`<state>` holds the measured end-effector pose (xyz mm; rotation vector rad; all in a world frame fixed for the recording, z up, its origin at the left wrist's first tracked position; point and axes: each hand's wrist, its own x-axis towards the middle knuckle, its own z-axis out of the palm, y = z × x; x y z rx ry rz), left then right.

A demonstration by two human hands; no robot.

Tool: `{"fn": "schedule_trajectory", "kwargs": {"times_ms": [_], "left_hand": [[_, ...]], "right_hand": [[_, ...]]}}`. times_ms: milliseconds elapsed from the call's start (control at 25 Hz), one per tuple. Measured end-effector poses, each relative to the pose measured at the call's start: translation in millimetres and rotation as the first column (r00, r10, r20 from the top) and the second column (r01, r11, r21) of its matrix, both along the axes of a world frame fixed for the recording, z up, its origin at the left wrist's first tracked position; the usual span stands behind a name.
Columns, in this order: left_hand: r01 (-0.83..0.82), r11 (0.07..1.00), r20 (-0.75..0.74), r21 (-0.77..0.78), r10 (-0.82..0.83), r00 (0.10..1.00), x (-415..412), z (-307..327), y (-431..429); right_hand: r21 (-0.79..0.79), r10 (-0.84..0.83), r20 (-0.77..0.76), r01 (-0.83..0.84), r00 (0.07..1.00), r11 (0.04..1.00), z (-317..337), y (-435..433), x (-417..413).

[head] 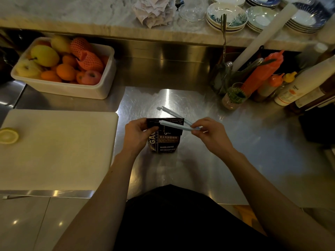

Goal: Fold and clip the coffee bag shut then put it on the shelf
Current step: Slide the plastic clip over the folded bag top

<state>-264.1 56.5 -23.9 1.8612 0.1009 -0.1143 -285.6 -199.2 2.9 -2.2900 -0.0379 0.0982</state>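
A dark coffee bag (pixel 167 142) stands upright on the steel counter (pixel 235 151), its top folded over. My left hand (pixel 137 134) pinches the folded top at its left end. A pale blue bag clip (pixel 175 125) is spread open in a V over the fold: one arm lies across the front of the fold, the other points back and left behind it. My right hand (pixel 208 133) grips the clip at its hinged right end. The marble shelf (pixel 90 20) runs across the back, above the counter.
A white tub of fruit (pixel 61 69) stands at the back left. A white cutting board (pixel 58 147) with a lemon half (pixel 8 135) lies to the left. Sauce bottles (pixel 264 73) and a small plant glass (pixel 233 96) crowd the right. Stacked bowls (pixel 226 15) and crumpled paper (pixel 155 9) sit on the shelf.
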Motion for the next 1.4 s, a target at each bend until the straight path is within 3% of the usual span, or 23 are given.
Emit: {"fn": "schedule_trajectory", "kwargs": {"times_ms": [440, 680, 1120, 1400], "left_hand": [[-0.059, 0.997, 0.005, -0.046, 0.059, 0.998, -6.1, -0.9, -4.8], [-0.104, 0.979, -0.061, -0.178, 0.095, 0.994, -8.2, -9.1, -7.3], [-0.162, 0.93, -0.111, -0.33, 0.132, 0.985, -12.6, -9.7, -15.4], [-0.133, 0.93, -0.118, -0.343, 0.098, 0.988, -8.1, -9.2, -16.5]], "right_hand": [[0.1, 0.023, -0.071, -0.016, 0.997, 0.995, 13.5, 28.3, 19.9], [0.073, -0.005, -0.019, 0.006, 1.0, 0.997, 9.9, 32.7, 18.7], [0.38, -0.11, -0.062, 0.125, 0.992, 0.917, -3.5, 47.0, 12.6], [0.435, -0.114, -0.089, 0.142, 0.989, 0.889, -7.0, 50.3, 14.3]]}}
